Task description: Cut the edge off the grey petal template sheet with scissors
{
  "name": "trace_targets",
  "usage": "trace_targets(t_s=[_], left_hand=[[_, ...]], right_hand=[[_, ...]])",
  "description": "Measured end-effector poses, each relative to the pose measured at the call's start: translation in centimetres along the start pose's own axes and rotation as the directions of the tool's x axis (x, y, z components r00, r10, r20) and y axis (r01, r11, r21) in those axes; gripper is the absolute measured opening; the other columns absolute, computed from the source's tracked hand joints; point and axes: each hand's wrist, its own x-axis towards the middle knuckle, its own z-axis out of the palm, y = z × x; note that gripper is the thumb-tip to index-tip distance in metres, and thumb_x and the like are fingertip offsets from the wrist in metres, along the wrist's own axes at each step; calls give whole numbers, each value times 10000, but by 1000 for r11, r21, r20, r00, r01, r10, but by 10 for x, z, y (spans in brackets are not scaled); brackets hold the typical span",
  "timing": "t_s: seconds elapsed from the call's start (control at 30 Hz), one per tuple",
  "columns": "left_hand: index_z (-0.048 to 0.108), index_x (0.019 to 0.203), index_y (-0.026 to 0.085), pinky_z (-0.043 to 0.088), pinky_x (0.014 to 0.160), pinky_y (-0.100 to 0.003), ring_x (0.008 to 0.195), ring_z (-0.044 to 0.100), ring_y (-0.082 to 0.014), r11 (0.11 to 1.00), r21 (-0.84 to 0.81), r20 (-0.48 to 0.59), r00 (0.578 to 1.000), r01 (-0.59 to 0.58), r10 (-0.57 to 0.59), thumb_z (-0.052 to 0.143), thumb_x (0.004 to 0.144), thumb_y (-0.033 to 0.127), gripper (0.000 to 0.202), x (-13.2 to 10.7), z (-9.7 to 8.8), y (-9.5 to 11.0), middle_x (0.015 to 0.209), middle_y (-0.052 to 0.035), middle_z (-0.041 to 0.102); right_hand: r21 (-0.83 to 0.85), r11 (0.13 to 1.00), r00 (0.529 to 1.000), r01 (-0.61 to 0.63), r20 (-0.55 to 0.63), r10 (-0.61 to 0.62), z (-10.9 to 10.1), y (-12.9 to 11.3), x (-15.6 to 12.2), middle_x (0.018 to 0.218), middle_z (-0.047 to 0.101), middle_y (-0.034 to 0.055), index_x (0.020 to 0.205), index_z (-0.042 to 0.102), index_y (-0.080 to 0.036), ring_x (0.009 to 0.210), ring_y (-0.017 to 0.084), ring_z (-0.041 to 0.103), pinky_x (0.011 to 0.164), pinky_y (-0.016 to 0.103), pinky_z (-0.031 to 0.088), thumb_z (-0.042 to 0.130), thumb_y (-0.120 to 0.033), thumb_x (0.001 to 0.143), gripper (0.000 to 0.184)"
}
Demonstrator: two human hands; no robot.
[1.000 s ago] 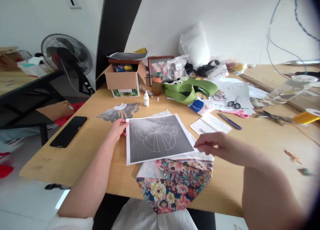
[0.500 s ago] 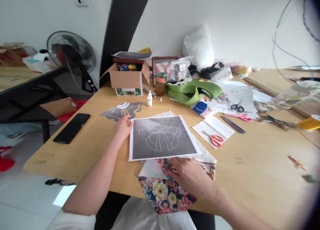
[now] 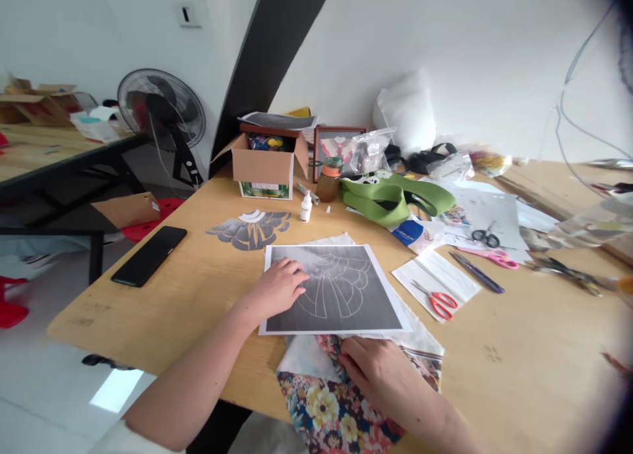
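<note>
A dark grey printed sheet (image 3: pixel 346 296) with a white-line scalloped pattern lies on the table in front of me. Over its left part is my left hand (image 3: pixel 281 286), fingers stretched out with nothing between them. My right hand (image 3: pixel 373 365) rests just below the sheet's lower edge, its fingers curled onto floral fabric (image 3: pixel 326 404). That fabric has a pale reverse side, runs under the sheet and hangs over the table edge. Cut-out grey scalloped pieces (image 3: pixel 242 233) lie beyond my left hand. A small white squeeze bottle (image 3: pixel 306 207) stands behind the sheet.
Red-handled scissors (image 3: pixel 440 302) lie on white folded paper to the right, beside a purple-handled tool (image 3: pixel 477 273). A black phone (image 3: pixel 149 256) lies at the left. Further back are a cardboard box (image 3: pixel 264 167), a jar (image 3: pixel 329 180) and a green strap (image 3: pixel 380 197).
My left hand has moved from the sheet's upper left corner to the right, onto its printed face. My right hand stays on the fabric. The view has shifted slightly.
</note>
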Motion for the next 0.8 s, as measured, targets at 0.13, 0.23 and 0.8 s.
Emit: trace_targets(t_s=[0.13, 0.23, 0.8], left_hand=[[658, 1137, 184, 443, 979, -412, 1120, 515, -259, 999, 33, 18, 1000, 2, -3, 582, 910, 226, 243, -2, -1, 0, 1171, -98, 604], [654, 1141, 186, 448, 975, -411, 1134, 517, -262, 999, 52, 23, 1000, 7, -8, 584, 907, 218, 246, -4, -2, 2, 1174, -103, 600], [650, 1136, 172, 493, 895, -462, 1080, 560, -305, 991, 123, 158, 984, 61, -80, 597, 901, 214, 245, -6, -15, 20, 1144, -121, 622]], right_hand=[[43, 999, 998, -14, 64, 11, -7, 7, 2, 707, 643, 24, 760, 584, -189, 635, 187, 618, 574, 295, 364, 513, -161, 925, 182], [121, 991, 997, -60, 57, 53, -23, 19, 8, 719, 630, 25, 821, 599, -192, 650, 179, 622, 586, 293, 404, 433, -273, 989, 250], [-7, 990, 937, -139, -325, 130, -8, 124, 33, 1146, 647, 138, 1149, 637, -172, 1100, 275, 576, 923, 446, 517, 511, -281, 951, 258]])
